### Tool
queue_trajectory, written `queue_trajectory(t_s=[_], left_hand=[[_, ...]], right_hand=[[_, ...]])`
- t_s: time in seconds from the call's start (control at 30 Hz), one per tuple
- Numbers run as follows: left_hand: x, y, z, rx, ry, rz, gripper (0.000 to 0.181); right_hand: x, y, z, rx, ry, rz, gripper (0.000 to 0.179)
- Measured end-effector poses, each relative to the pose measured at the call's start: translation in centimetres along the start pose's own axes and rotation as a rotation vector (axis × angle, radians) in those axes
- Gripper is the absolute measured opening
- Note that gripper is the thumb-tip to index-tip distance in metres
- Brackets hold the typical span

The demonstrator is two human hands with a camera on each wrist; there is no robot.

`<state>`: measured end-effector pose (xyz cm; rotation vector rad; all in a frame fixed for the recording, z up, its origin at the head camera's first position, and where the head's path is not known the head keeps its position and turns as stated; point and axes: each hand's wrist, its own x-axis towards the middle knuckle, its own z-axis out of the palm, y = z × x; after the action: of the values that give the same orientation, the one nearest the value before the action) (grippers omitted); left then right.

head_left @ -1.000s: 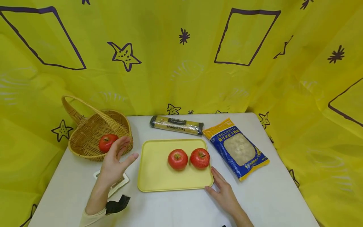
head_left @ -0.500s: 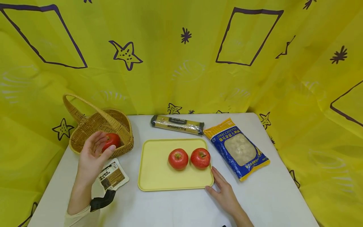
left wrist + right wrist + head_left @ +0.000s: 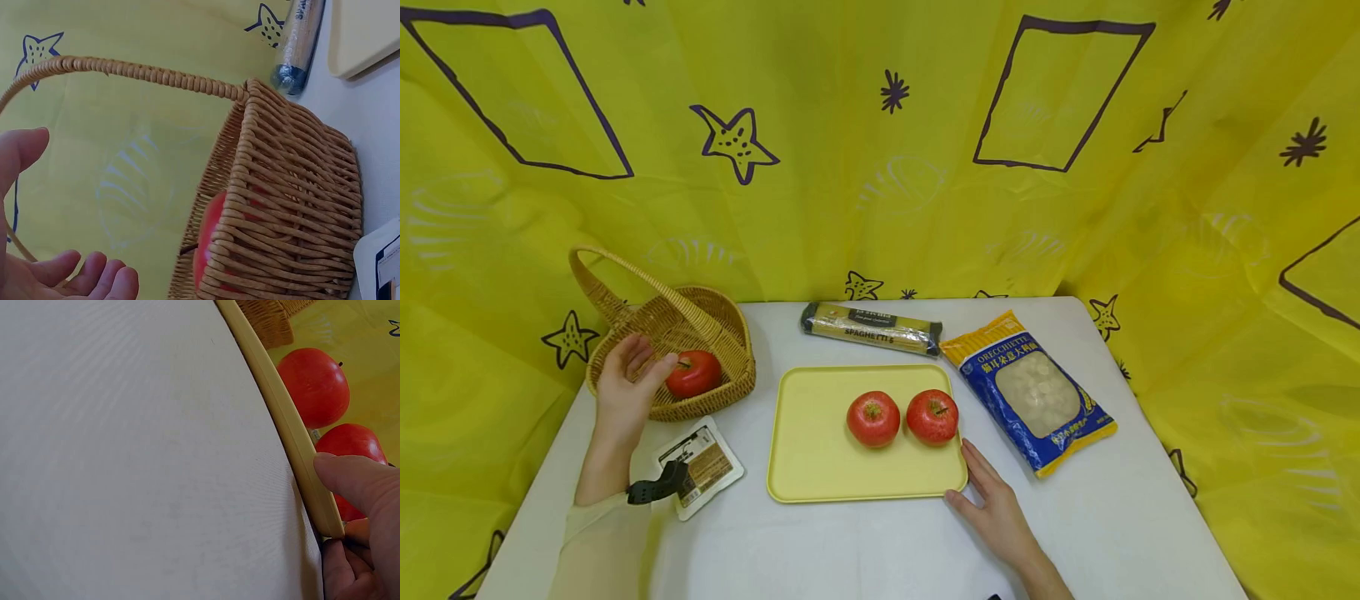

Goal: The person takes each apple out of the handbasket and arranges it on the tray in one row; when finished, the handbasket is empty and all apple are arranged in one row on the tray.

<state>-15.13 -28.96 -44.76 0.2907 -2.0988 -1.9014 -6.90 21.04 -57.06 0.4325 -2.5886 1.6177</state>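
Observation:
My left hand (image 3: 625,387) is raised at the near left rim of the wicker basket (image 3: 741,379), its fingers loosely bent and thumb held apart. Nothing lies between them in the left wrist view. Inside the basket is a red apple (image 3: 695,374), just right of the thumb. At the near right corner of the yellow tray (image 3: 820,467), my right hand (image 3: 996,512) holds the edge. Its thumb (image 3: 350,478) lies against the rim, with other fingers curled below the corner. Two more red apples, one in the middle (image 3: 873,419) and one near the right edge (image 3: 932,417), sit on the tray.
A spaghetti pack (image 3: 871,328) lies behind the tray. To the right is a blue and orange bag of orecchiette (image 3: 1037,396). A small white-edged packet (image 3: 703,467) lies before the basket, partly behind the left wrist strap. Yellow patterned cloth (image 3: 850,208) hangs around the white table.
My left hand has moved left, from the basket's near right side past the apple to its near left rim, uncovering the apple and the packet. The right hand stays at the tray corner.

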Motion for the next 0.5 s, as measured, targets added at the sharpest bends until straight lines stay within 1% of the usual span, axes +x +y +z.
queue_trajectory(t_s=[0.07, 0.13, 0.2, 0.3, 0.37, 0.5], left_hand=[[0.4, -0.2, -0.1, 0.023, 0.001, -0.026, 0.079], [0.9, -0.4, -0.3, 0.068, -0.001, -0.053, 0.081], [1.3, -0.6, -0.4, 0.121, -0.009, -0.077, 0.083], [1.8, -1.0, -0.5, 0.171, -0.022, -0.100, 0.085], [2.1, -1.1, -0.5, 0.189, -0.048, -0.113, 0.088], [2.8, -1.5, -0.5, 0.234, -0.133, -0.136, 0.097]], right_hand=[[0.0, 0.0, 0.0, 0.007, -0.001, -0.014, 0.073], [0.0, 0.0, 0.0, 0.006, -0.002, -0.017, 0.073], [0.0, 0.0, 0.0, 0.001, -0.003, -0.008, 0.073], [-0.1, -0.1, 0.0, -0.004, -0.004, 0.012, 0.074], [-0.1, -0.1, 0.0, -0.008, -0.005, 0.023, 0.074], [0.0, -0.2, 0.0, -0.011, -0.010, 0.029, 0.073]])
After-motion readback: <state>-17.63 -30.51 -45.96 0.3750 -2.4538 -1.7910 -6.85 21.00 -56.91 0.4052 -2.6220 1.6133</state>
